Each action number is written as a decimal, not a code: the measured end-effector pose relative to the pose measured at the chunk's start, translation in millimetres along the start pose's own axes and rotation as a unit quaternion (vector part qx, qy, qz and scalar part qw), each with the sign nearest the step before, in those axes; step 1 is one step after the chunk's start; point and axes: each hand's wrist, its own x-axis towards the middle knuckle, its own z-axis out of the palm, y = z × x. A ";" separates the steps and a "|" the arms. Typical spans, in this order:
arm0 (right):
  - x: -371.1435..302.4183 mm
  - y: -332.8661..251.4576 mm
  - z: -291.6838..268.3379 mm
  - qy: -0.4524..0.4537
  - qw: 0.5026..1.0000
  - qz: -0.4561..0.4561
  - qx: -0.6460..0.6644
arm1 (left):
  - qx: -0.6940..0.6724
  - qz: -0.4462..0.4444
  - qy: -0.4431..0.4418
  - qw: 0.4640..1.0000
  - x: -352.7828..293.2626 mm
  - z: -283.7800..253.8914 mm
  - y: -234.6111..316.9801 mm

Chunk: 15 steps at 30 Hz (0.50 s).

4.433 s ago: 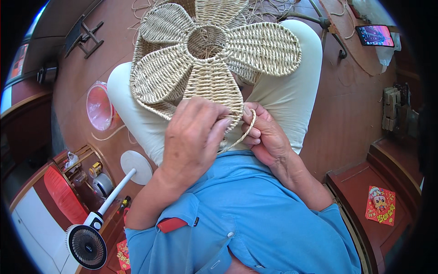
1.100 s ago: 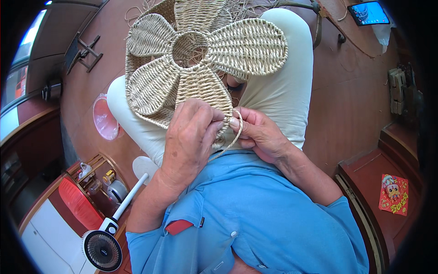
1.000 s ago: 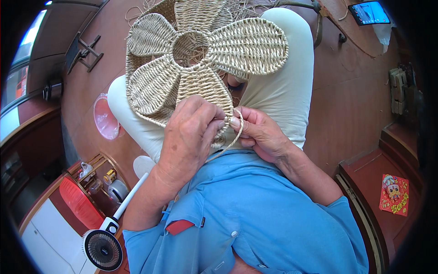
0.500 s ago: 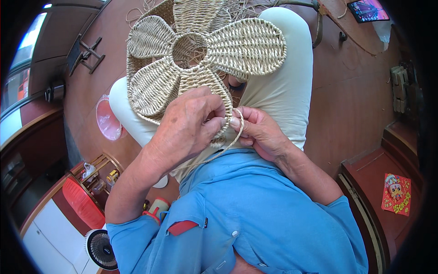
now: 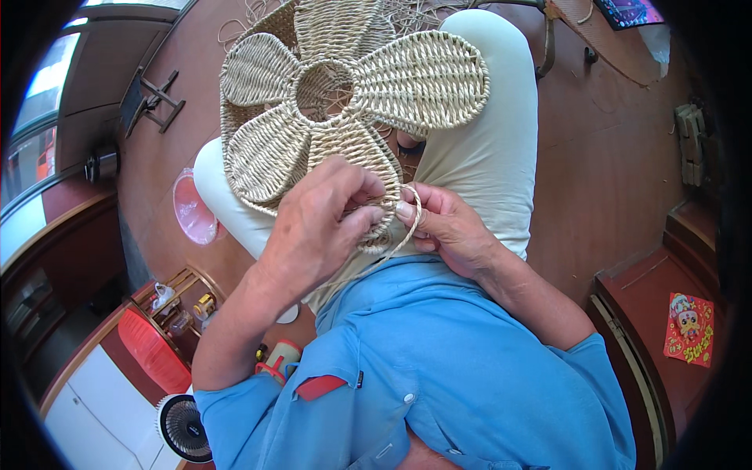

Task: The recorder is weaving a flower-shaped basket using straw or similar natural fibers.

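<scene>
A flower-shaped basket [image 5: 423, 78] woven from pale twisted straw cord rests on my lap, with broad petals around a round central hole. My left hand [image 5: 321, 215] lies over the petal nearest me, fingers curled and thumb bent at its right edge; whatever its fingertips grip is hidden. On that edge's right side, my right hand [image 5: 450, 227] pinches a strand of straw cord [image 5: 416, 211] between thumb and forefinger. The strand loops up beside the rim and trails down left across my lap. Part of the near petal is covered by my left hand.
Loose cord [image 5: 415, 19] lies tangled beyond the basket. On the left are a pink bin [image 5: 192, 207], a wooden rack [image 5: 176, 309] and a small fan [image 5: 184, 427]. A chair leg [image 5: 547, 51] stands at the upper right, and a red printed card [image 5: 689, 329] lies farther right.
My left thumb and forefinger have moved slightly farther apart at the petal edge. My right hand keeps its pinch, and the whole view has shifted slightly.
</scene>
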 end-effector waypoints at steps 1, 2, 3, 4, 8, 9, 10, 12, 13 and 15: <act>0.2 -0.3 -0.2 -0.001 1.000 -0.004 0.001 | 0.009 0.000 0.005 1.000 -1.5 1.3 -1.0; 0.5 -0.6 -0.5 -0.002 1.000 -0.004 0.000 | 0.023 0.033 0.020 0.999 -2.1 2.7 -2.4; 0.7 -0.6 -0.7 -0.001 1.000 -0.003 -0.001 | 0.043 0.047 0.024 0.998 -2.6 3.9 -3.8; 0.8 -0.8 -1.0 0.000 1.000 0.002 -0.003 | 0.070 0.063 0.028 0.995 -2.8 5.2 -5.1; 1.8 -0.3 -1.8 0.003 1.000 0.006 0.000 | 0.069 0.072 0.025 0.995 -2.5 7.9 -7.6; 1.9 0.0 -2.1 0.000 1.000 0.004 0.003 | 0.070 0.073 0.023 0.995 -2.4 8.1 -7.3; 2.1 0.6 -2.4 0.002 1.000 0.004 0.004 | 0.073 0.076 0.022 0.994 -2.0 7.4 -6.7; 2.2 1.5 -3.5 0.001 1.000 0.003 0.008 | 0.073 0.062 0.009 0.995 0.0 5.3 -5.1; 2.6 2.0 -4.1 0.001 1.000 0.003 0.006 | 0.076 0.064 -0.002 0.995 2.0 3.0 -4.3; 2.5 3.1 -5.4 0.003 1.000 0.002 0.007 | 0.084 0.067 -0.014 0.994 4.7 0.7 -1.4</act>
